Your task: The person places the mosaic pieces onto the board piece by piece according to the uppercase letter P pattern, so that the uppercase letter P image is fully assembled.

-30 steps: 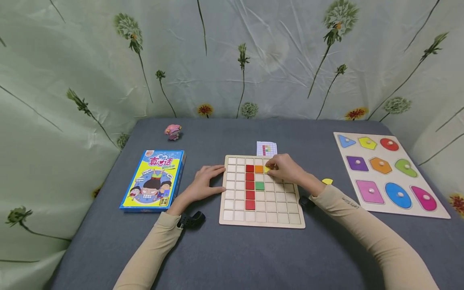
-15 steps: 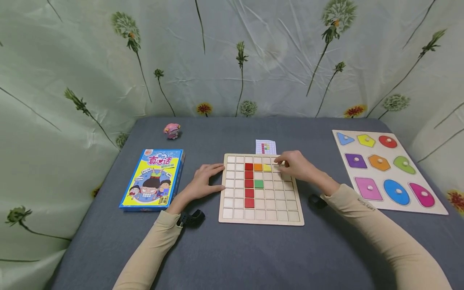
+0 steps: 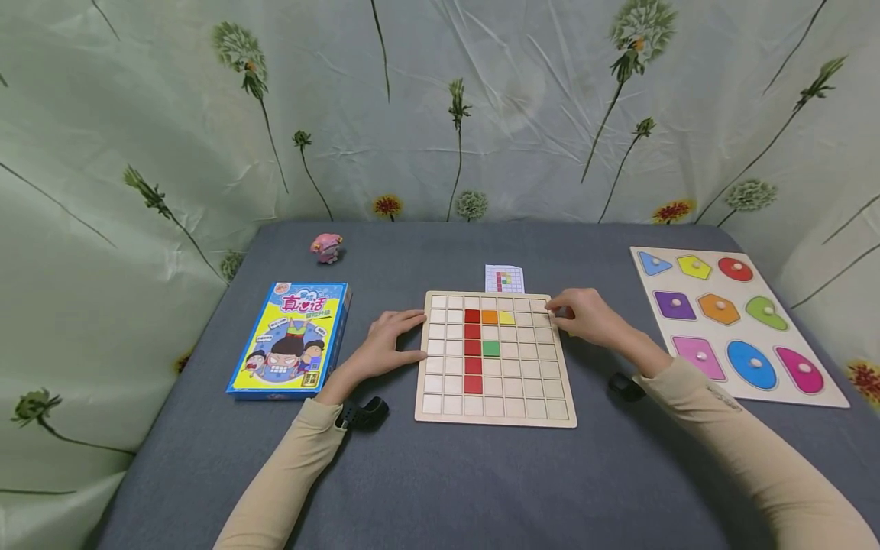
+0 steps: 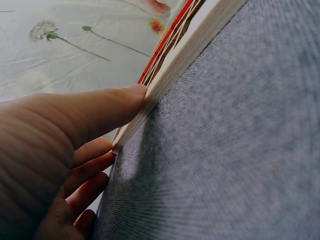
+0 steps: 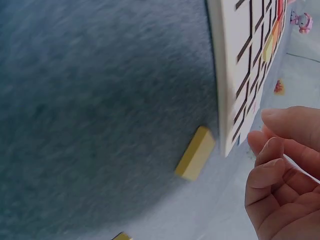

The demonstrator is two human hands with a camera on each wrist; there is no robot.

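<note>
A wooden grid board (image 3: 509, 386) lies on the table. Set in its squares are a column of red tiles (image 3: 473, 347), an orange tile (image 3: 489, 317), a yellow tile (image 3: 506, 318) and a green tile (image 3: 491, 348). My left hand (image 3: 383, 347) touches the board's left edge with thumb and fingers apart. Over the upper right corner is my right hand (image 3: 584, 315), fingers loosely bent and holding nothing. Below it, in the right wrist view, a yellow block (image 5: 196, 154) lies beside the board; a second yellow block (image 5: 122, 236) shows at the bottom edge.
Behind the board lies a small printed pattern card (image 3: 505, 279). A blue and yellow box (image 3: 292, 340) sits on the left, with a pink toy figure (image 3: 326, 248) beyond it. At right is a knobbed shape puzzle (image 3: 739, 328).
The right hand has let go of the yellow tile, now in the square beside the orange one, and has moved right to the board's corner. My left hand stays put.
</note>
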